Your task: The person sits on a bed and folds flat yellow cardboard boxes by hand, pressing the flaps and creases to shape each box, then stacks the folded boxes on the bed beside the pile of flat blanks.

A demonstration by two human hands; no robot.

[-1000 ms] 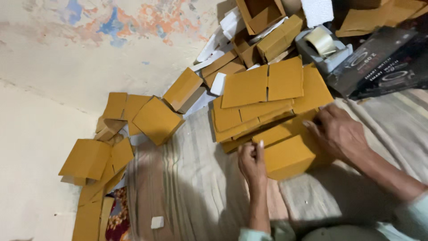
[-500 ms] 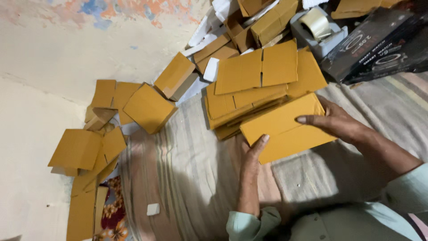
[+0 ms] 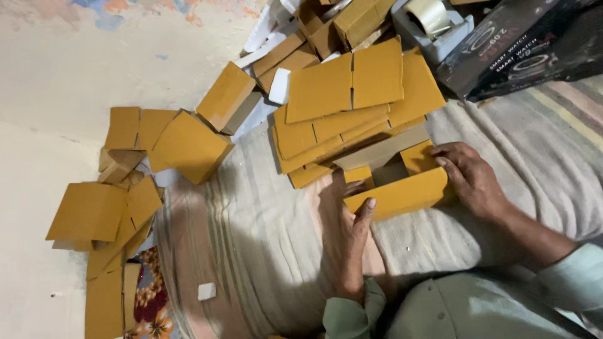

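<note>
A half-formed, mustard-yellow cardboard box [image 3: 397, 182] is held between both hands on a beige striped cloth [image 3: 264, 251], just in front of a stack of flat yellow cardboard blanks [image 3: 348, 107]. Its long axis runs left to right across the view, tilted slightly so that the right end lies farther from the person than the left. The open side is turned upward and away, and the brown inner face of a raised flap is seen above the hollow.

The left hand [image 3: 348, 220] is pressed against the left end of the box, with the thumb laid along the near wall and the fingers [image 3: 352, 187] curled in at the end. The right hand [image 3: 474, 179] is closed over the right end, its fingers gripping the top edge there.

More folded yellow boxes [image 3: 188, 147] are scattered to the left on the cream floor [image 3: 38, 169]. A tape dispenser with a clear roll [image 3: 433, 22] and a black printed carton [image 3: 527, 44] are seen beyond the stack. A small white piece [image 3: 206, 291] lies on the cloth, well apart from the hands.
</note>
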